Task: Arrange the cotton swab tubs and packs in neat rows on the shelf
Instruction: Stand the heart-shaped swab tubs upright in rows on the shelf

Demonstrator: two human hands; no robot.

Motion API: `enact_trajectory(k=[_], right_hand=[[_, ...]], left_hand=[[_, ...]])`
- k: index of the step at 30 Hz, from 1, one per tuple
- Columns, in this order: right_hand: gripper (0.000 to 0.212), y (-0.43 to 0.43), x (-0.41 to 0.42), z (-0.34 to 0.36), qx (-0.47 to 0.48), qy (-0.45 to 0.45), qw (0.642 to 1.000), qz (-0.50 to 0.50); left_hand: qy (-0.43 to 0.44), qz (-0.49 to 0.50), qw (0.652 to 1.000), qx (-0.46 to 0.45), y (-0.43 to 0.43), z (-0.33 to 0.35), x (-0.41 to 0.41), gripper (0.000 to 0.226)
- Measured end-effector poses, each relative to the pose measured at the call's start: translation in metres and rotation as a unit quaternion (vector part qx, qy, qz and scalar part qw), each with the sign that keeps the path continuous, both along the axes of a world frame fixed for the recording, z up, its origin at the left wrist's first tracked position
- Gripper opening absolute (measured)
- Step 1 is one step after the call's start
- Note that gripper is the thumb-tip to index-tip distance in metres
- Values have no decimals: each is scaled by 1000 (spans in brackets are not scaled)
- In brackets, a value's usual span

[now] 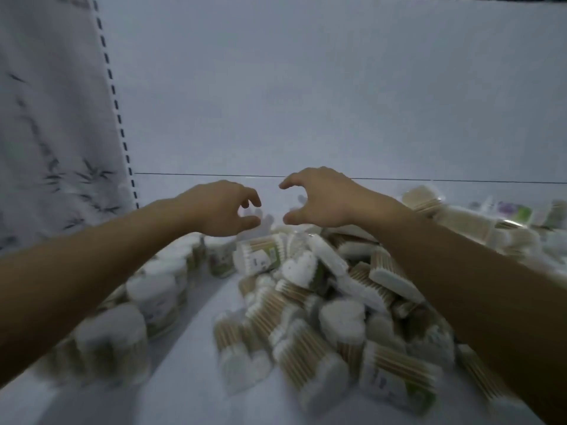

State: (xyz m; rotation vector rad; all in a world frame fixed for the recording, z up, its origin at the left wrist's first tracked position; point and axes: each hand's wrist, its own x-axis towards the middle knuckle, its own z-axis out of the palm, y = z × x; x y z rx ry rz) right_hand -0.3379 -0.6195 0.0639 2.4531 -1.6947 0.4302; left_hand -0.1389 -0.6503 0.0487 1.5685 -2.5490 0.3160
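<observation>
A loose heap of cotton swab packs (306,305) with wooden sticks and white tips covers the white shelf (184,348) at centre and right. Upright round tubs (156,292) stand in a line along the left. One tub (260,254) lies on its side at the top of the heap. My left hand (221,207) and my right hand (319,197) hover above the back of the heap, fingers curled toward each other, holding nothing. The view is blurred.
The white back panel (306,87) rises behind the shelf. A slotted upright (119,118) runs down the left, beside a panel printed with bamboo leaves (61,179). More packs (460,222) and a green-labelled pack (518,211) lie at the far right.
</observation>
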Motion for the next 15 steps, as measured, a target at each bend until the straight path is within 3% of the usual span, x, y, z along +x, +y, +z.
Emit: enact_trajectory(k=[3, 7, 15], right_hand=[[65, -13, 37, -8, 43, 49, 997, 43], [61, -28, 81, -15, 92, 117, 986, 80], [59, -64, 134, -20, 157, 153, 973, 72]], left_hand=[[-70, 68, 994, 52, 2, -12, 36, 49], [-102, 111, 985, 88, 0, -21, 69, 55], [-93, 77, 984, 129, -18, -22, 84, 54]])
